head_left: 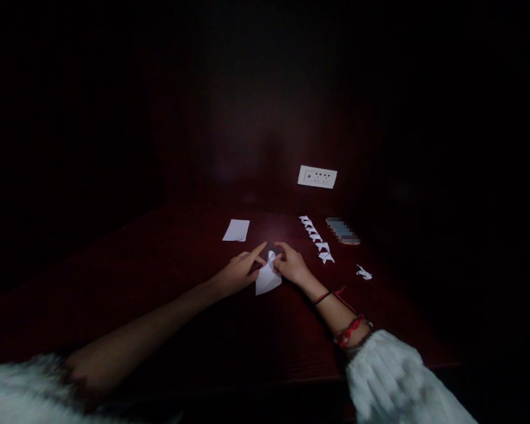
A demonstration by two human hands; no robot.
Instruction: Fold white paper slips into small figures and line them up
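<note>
A white sheet of paper (pixel 268 282), partly folded with its upper end raised, lies on the dark red table between my hands. My left hand (pixel 241 272) grips its left side, thumb at the edge and index finger stretched past the fold. From the right, my right hand (pixel 292 265) has its thumb and curled fingers closed on the raised upper part, while its index finger points forward. The fingers cover part of the fold.
Beyond my left hand lies a flat stack of white paper (pixel 237 230). A row of small folded paper pieces (pixel 314 235) runs along the right, beside a phone (pixel 343 231). Crumpled white scraps (pixel 364 272) lie nearer. A socket panel (pixel 317 176) is on the back wall.
</note>
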